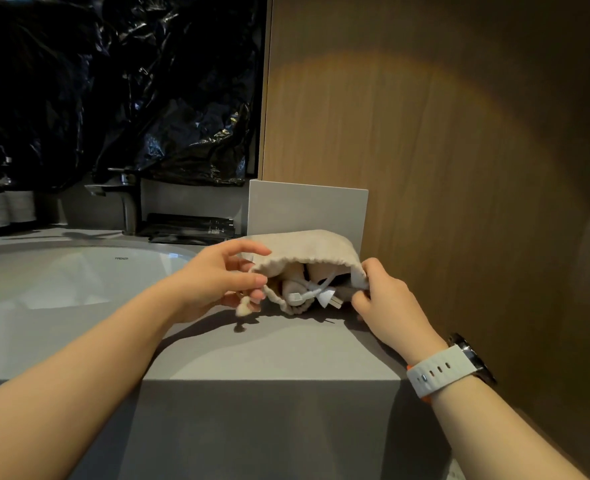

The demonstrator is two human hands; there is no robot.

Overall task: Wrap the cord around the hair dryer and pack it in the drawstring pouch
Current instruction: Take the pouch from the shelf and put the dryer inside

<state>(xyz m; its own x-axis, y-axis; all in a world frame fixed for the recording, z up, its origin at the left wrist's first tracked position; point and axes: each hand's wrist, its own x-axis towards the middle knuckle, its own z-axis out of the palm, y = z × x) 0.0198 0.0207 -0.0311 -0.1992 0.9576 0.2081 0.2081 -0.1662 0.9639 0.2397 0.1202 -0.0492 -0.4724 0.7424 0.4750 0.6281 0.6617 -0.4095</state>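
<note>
Pouch: centre frame, lying on the counter, mouth open toward the camera.
Hair dryer: inside the pouch, white plug at the mouth.
Left hand: pinching the drawstring.
Right hand: gripping the pouch's right rim.

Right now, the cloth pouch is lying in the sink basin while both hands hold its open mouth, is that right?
No: the head view shows the pouch on the grey counter beside the sink, not in it. The left hand and right hand do hold its open mouth.
</note>
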